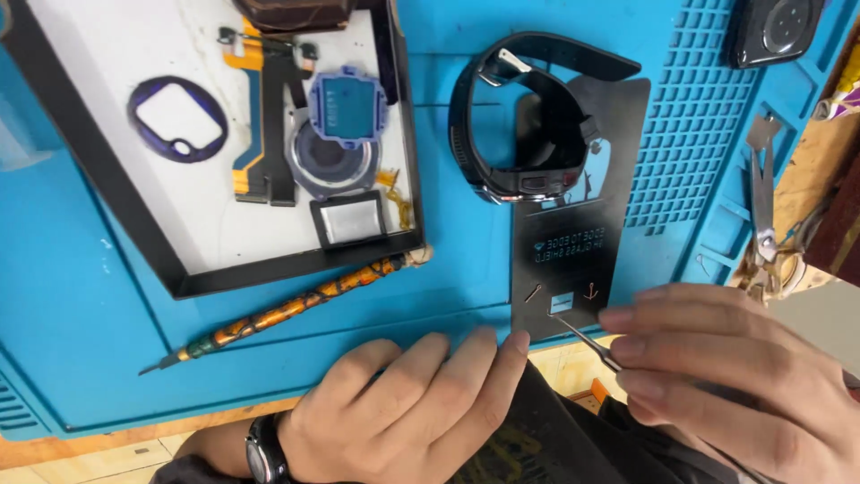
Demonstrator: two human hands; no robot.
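Note:
My right hand [730, 376] grips thin metal tweezers [582, 339] whose tips touch the lower part of a black metal plate [573, 242] lying on the blue work mat [448, 278]. A small blue square sits on the plate by the tweezer tips. My left hand [408, 403], with a dark wristwatch, rests flat on the mat's near edge, fingertips by the plate's lower left corner, holding nothing. A black smartwatch with its strap [524, 121] lies on the plate's upper part.
A black-rimmed white tray [116, 188] at upper left holds a purple ring, flex cables, a round part and small square parts. An orange patterned screwdriver [287, 309] lies below the tray. Metal tweezers [763, 202] and a dark device [775, 27] are at right.

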